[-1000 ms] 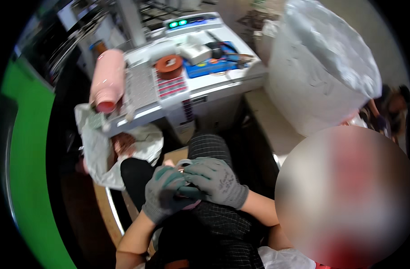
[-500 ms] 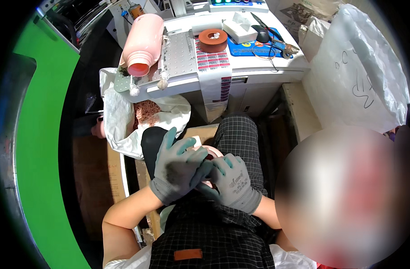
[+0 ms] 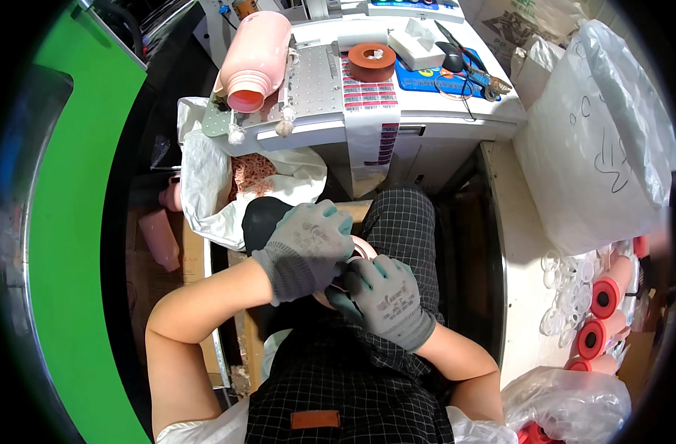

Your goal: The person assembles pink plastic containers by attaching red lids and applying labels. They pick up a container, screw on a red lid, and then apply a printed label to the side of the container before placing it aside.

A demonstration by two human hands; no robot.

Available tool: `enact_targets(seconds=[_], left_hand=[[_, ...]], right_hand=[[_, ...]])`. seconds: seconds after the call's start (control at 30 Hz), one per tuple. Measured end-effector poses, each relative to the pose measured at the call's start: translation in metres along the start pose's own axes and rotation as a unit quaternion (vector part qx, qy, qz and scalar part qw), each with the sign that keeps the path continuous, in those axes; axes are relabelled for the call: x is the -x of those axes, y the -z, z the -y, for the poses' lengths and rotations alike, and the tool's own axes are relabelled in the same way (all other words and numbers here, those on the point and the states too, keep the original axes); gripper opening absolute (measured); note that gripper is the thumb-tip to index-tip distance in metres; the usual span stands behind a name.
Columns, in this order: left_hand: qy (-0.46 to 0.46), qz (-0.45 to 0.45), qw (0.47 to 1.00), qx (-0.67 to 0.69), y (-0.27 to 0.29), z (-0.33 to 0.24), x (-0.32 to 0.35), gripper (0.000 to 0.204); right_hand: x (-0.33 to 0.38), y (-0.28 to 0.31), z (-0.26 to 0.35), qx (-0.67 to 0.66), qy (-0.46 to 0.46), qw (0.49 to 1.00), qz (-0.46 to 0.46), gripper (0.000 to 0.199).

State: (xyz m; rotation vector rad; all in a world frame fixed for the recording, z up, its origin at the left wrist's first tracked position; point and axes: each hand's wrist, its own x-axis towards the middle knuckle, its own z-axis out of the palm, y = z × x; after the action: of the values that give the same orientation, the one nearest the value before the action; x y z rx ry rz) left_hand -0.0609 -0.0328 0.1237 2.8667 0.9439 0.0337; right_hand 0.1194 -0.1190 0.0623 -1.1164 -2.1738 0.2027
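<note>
The right hand (image 3: 388, 296) grasps a pink container (image 3: 367, 245), its rim showing at that hand's eleven o'clock; the left hand (image 3: 308, 246) bends over it from nine, gripping or not I can't tell; a pink bottle (image 3: 257, 59) lies beyond, toward eleven.

Left hand (image 3: 312, 240) gloved, back up, fingers bent, reaching inward off a sharply bent elbow (image 3: 159, 325). Right hand (image 3: 388, 296) gloved, right beside it, fingers curled. Left forearm (image 3: 212, 297) and right forearm (image 3: 456, 351) bare. Can't make out the grip from here.
</note>
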Motion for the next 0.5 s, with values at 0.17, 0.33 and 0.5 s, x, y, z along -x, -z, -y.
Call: enact_targets(seconds=[0.17, 0.33, 0.5], left_hand=[[-0.001, -0.007, 0.998, 0.069, -0.004, 0.001, 0.007, 0.015], [0.01, -0.034, 0.999, 0.02, -0.013, -0.006, 0.012, 0.016], [0.025, -0.066, 0.997, 0.031, -0.016, -0.007, 0.013, 0.021]], right_hand=[[0.002, 0.002, 0.005, 0.001, 0.005, 1.0, -0.014, 0.023], [0.004, -0.002, 0.006, -0.006, 0.002, 1.0, -0.011, 0.02], [0.008, -0.008, 0.011, -0.025, -0.035, 0.998, -0.038, 0.024]])
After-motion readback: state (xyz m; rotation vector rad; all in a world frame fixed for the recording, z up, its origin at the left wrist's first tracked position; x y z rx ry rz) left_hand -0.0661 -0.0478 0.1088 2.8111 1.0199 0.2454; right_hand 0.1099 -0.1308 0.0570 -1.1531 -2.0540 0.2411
